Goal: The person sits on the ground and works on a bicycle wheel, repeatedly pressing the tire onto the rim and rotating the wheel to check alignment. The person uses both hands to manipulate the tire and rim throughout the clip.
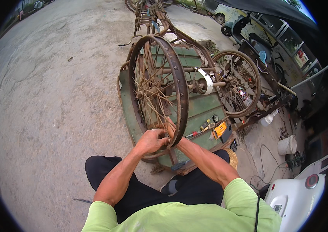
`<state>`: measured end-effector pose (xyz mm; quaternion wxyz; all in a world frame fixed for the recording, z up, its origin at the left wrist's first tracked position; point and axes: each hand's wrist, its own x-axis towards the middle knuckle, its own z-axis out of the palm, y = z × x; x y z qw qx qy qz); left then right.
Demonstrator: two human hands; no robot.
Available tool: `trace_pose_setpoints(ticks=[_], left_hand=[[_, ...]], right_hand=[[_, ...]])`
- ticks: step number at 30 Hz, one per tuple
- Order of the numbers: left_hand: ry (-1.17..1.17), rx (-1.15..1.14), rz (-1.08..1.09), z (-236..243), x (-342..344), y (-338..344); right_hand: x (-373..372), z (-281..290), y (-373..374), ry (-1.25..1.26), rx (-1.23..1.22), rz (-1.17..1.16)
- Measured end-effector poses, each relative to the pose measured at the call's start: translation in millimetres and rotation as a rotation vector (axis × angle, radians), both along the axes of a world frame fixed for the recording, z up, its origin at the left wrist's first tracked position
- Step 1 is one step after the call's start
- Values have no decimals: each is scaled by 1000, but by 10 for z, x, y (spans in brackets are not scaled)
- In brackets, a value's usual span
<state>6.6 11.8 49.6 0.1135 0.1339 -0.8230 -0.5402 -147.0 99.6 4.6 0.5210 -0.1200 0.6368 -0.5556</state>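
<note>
A rusty spoked wheel (pixel 180 87) without a tyre stands upright on an upturned cart with a green slatted bed (pixel 206 105). My left hand (pixel 151 141) is at the bottom of the wheel, its fingers bent and closed among the lower ends of the spokes, just inside the rim. What they pinch is too small to make out. My right hand (pixel 170 127) reaches in from the right side of the wheel. The rim hides most of it, so its grip does not show. A curved white strip (pixel 206 81) hangs on the axle.
A second wheel with a tyre (pixel 257 83) is on the axle's right end. Screwdrivers (pixel 207 126), a roll of tape (pixel 215 118) and a yellow-orange packet (pixel 219 130) lie on the green bed. A white bucket (pixel 286 145) and a white vehicle (pixel 295 199) stand at right.
</note>
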Motion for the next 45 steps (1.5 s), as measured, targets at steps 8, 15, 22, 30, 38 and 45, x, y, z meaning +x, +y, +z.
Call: trace_pose_setpoints(ticks=[8, 15, 22, 30, 38, 45], left_hand=[[-57, 639, -94, 35, -19, -18], [-24, 1087, -353, -247, -165, -124], [88, 1069, -402, -278, -202, -123], [-9, 728, -276, -54, -161, -94], [25, 1005, -340, -274, -180, -104], [-35, 610, -315, -160, -165, -147]], right_hand=[[-6, 134, 232, -115, -55, -174], [78, 677, 401, 110, -253, -319], [159, 866, 274, 101, -399, -389], [254, 880, 286, 84, -404, -405], [240, 838, 292, 93, -423, -389], [255, 755, 315, 112, -450, -397]])
